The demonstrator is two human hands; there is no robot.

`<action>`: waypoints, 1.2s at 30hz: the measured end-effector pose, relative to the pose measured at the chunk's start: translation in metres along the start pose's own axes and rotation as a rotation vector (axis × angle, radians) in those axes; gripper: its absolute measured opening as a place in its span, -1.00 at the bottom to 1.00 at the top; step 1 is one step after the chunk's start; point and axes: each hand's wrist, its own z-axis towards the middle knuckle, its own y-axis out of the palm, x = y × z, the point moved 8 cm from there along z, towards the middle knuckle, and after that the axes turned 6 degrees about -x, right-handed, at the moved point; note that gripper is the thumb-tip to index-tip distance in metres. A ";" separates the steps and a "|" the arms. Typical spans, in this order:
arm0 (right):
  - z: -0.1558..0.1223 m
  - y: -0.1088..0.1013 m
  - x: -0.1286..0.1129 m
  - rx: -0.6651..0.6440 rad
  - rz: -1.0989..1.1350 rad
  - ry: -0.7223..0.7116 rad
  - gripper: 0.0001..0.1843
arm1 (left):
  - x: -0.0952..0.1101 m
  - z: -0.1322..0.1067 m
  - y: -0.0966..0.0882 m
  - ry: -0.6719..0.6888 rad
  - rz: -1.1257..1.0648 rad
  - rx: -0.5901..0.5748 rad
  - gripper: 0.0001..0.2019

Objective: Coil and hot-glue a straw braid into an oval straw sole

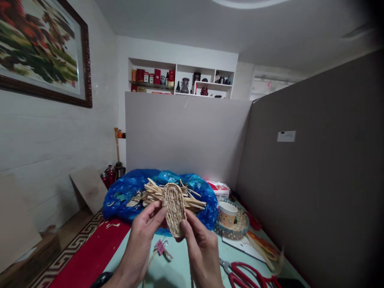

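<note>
Dim overall; ceiling light (250,5) overhead; right-hand partition (318,172) shadowed; top-right corner black; edges stretched.

- Two hands are seen here, the left hand (147,228) and the right hand (201,244), both uncovered right down to the fingertips!
- Over on the left, a bare forearm (127,260) is shown, narrowed towards the wrist and cut off by the lower edge of the view.
- Now the thumbs (189,237): long and gently tapered, they are rounded off at the tips, the nails too small to be made out clearly.
- And along the right knuckles (213,239), a smooth, rounded outline is traced.
</note>
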 end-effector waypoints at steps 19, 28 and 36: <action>-0.014 0.014 -0.009 -0.019 0.087 -0.010 -0.63 | 0.015 -0.003 -0.022 0.111 0.103 0.124 -0.74; -0.011 0.014 -0.010 -0.056 0.130 0.018 -0.62 | 0.011 -0.004 -0.014 0.090 0.005 0.111 -0.82; -0.015 0.031 -0.012 -0.190 0.178 0.042 -0.53 | 0.023 -0.005 -0.016 0.106 -0.042 0.144 -0.59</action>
